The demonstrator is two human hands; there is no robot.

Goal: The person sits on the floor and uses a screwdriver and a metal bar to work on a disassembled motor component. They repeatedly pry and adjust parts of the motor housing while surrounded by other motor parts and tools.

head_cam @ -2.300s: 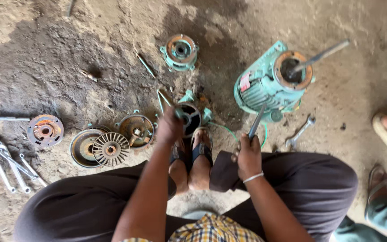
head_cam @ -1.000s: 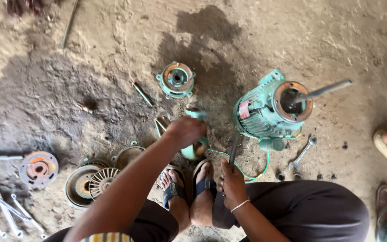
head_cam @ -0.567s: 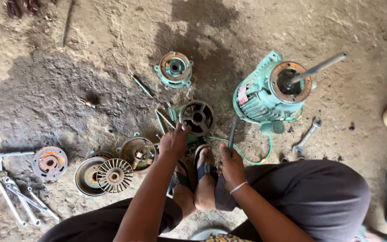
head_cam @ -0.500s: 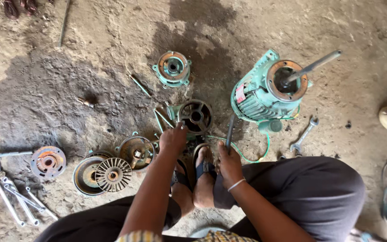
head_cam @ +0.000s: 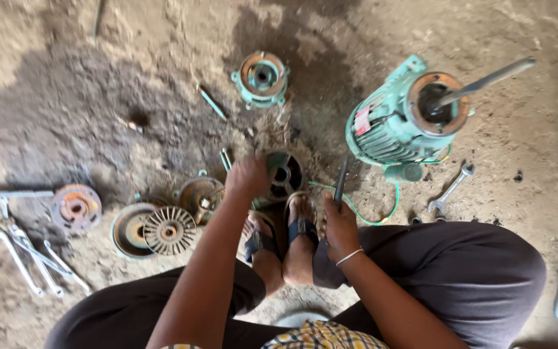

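Round motor end cover [head_cam: 285,174] lies on the dirt floor [head_cam: 98,97] under the left hand [head_cam: 248,176], whose grip closes on its rim. Right hand [head_cam: 338,226] grips a dark rod [head_cam: 341,182]; green motor body [head_cam: 398,126] lies beyond it.

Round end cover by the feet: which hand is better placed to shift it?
Probably the left hand: it already grips the round end cover, while the right hand holds a dark rod.
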